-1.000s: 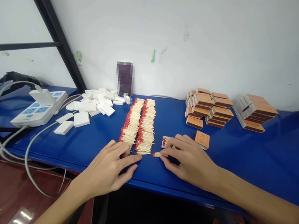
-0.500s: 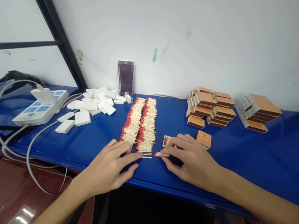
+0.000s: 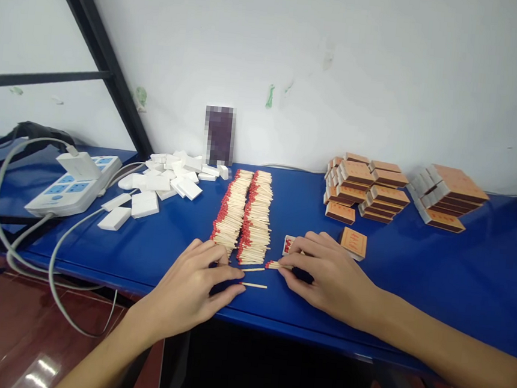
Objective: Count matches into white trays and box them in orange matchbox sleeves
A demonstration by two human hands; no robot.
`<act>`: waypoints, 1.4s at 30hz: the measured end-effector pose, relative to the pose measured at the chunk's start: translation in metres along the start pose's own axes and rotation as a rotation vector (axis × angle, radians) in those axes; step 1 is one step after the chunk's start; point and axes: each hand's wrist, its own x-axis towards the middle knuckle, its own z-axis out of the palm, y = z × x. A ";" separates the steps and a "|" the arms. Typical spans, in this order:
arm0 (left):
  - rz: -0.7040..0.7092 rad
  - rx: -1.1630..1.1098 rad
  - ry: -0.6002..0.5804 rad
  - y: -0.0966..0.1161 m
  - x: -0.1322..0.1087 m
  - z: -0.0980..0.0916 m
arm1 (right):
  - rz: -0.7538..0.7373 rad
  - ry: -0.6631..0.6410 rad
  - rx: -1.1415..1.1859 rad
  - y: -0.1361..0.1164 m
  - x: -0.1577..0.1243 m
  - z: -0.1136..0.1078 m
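My left hand rests at the table's front edge, thumb and index finger slightly apart. Its index fingertip lies on one loose match, and the thumb touches the head of a second match. Between the thumb and index finger of my right hand is a small bunch of matches, red heads pointing left. Behind that hand, partly hidden, sits an open white matchbox tray with matches in it. Two long rows of matches, a left row and a right row, stretch away from me.
An orange matchbox sleeve lies beyond my right hand. Stacked matchboxes and another stack stand at the back right. White trays are heaped left of the matches, near a power strip with cables.
My left thumb has moved up closer to the index finger. The two loose matches have spread apart, one now lying nearer the front edge. My right hand keeps its bunch almost unmoved.
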 end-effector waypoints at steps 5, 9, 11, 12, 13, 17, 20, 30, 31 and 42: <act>0.016 0.091 0.055 0.006 0.003 -0.003 | 0.006 -0.009 0.001 -0.001 0.000 -0.001; 0.011 0.181 0.034 0.006 0.003 -0.007 | -0.004 -0.005 -0.009 0.000 0.000 -0.002; 0.007 0.152 0.018 0.007 0.003 -0.006 | -0.007 -0.006 -0.003 0.000 0.000 -0.002; 0.008 0.124 0.009 0.007 0.004 -0.005 | -0.006 -0.005 0.002 0.000 0.000 -0.001; 0.013 0.092 -0.001 0.009 0.005 -0.003 | -0.005 -0.002 0.008 0.000 0.000 -0.001; 0.039 0.011 0.002 0.019 0.013 0.008 | -0.008 0.018 0.040 0.000 0.000 0.000; 0.047 0.026 0.038 0.025 0.021 0.016 | -0.016 0.009 0.068 -0.002 0.000 -0.001; -0.001 0.060 0.143 0.021 0.021 0.022 | -0.038 -0.006 0.091 -0.005 -0.002 -0.005; -0.013 0.066 0.145 0.019 0.018 0.019 | -0.037 -0.009 0.093 -0.004 -0.002 -0.004; -0.028 0.057 0.109 0.037 0.017 0.024 | -0.026 -0.018 0.110 -0.001 -0.002 -0.001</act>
